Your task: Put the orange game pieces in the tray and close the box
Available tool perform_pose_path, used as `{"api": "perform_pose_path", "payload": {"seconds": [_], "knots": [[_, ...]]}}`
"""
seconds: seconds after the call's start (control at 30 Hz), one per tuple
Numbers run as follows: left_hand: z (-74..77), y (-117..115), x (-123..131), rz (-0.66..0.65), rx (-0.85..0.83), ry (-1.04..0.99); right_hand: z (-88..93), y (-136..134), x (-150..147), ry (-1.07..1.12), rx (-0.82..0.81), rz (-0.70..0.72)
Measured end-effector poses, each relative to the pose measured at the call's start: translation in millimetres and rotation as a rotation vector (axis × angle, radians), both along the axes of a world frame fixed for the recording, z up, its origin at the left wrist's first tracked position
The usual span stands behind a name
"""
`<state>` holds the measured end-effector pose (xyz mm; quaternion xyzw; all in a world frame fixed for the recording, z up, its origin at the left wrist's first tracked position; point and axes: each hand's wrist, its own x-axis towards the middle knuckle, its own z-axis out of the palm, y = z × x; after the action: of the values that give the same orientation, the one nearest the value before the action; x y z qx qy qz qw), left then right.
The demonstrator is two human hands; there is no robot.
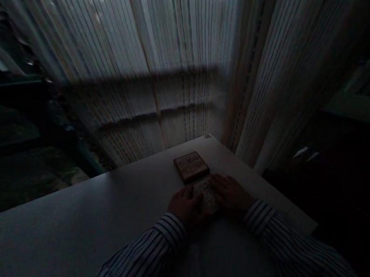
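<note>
A small flat square piece [205,192] with dark marks on its pale face lies near the table's front edge, between my two hands. My left hand [186,204] grips its left side, the thumb over its edge. On the opposite side my right hand [230,193] holds it too, with fingers along the far right corner. Just beyond, a square wooden box [191,166] with a brown rim and a dark pattern on its face rests on the table. The picture is very dark, so the kind of the held piece is not clear.
The white table [80,231] stretches to the left, and its right edge slopes away near my right arm. Striped sheer curtains [169,42] hang behind it. A small mark [208,136] sits at the far corner. Dark railings show at the left.
</note>
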<state>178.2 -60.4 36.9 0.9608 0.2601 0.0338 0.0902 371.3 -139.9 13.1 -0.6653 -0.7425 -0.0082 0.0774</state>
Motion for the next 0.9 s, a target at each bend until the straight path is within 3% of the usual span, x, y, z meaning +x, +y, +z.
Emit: {"api": "perform_pose_path", "payload": {"seconds": [0.2,0.4,0.63,0.9], "knots": [[-5.9,0.8,-1.5,-0.004,0.027,0.004,-7.9,9.6,-1.0,-0.003,-0.061,0.017],[-3.1,-2.2,-2.3,0.002,0.032,0.018,-12.3,8.4,3.8,0.003,0.022,0.029],[-5.8,-9.7,-8.4,-0.013,0.039,-0.003,-8.3,-18.5,8.2,0.032,0.215,0.133],[-9.7,-10.5,-4.7,-0.052,-0.019,0.008,-20.9,-38.8,7.2,0.045,0.242,0.15]]}}
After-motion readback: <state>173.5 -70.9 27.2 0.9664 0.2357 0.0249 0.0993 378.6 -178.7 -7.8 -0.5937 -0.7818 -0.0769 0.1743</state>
